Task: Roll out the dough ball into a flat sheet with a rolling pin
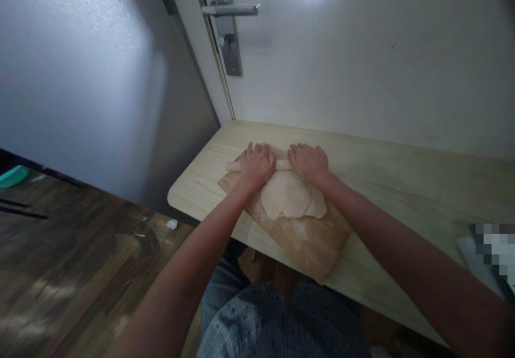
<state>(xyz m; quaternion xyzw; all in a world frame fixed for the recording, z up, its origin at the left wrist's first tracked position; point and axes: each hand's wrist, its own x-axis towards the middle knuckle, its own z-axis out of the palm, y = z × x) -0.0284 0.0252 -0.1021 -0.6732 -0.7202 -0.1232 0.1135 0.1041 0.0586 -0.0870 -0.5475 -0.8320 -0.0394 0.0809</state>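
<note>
A pale wooden rolling pin (284,165) lies across the far part of a flattened sheet of dough (290,196). My left hand (257,163) is closed over the pin near its left end, palm down, with the fingers curving over the far side. Toward the other end, my right hand (309,162) rests over the pin in the same way and hides that end. The dough has an uneven outline, with creases along its near edge. Under it, a wooden board (316,248) dusted with flour sits at an angle, one corner projecting past the table's front edge.
The light wooden table (402,197) stands against a white door (382,73) with a metal handle (233,10). A large grey panel (88,89) rises on the left. A dark object (493,256), partly pixelated, lies at the right edge. Scraps (172,224) litter the wooden floor.
</note>
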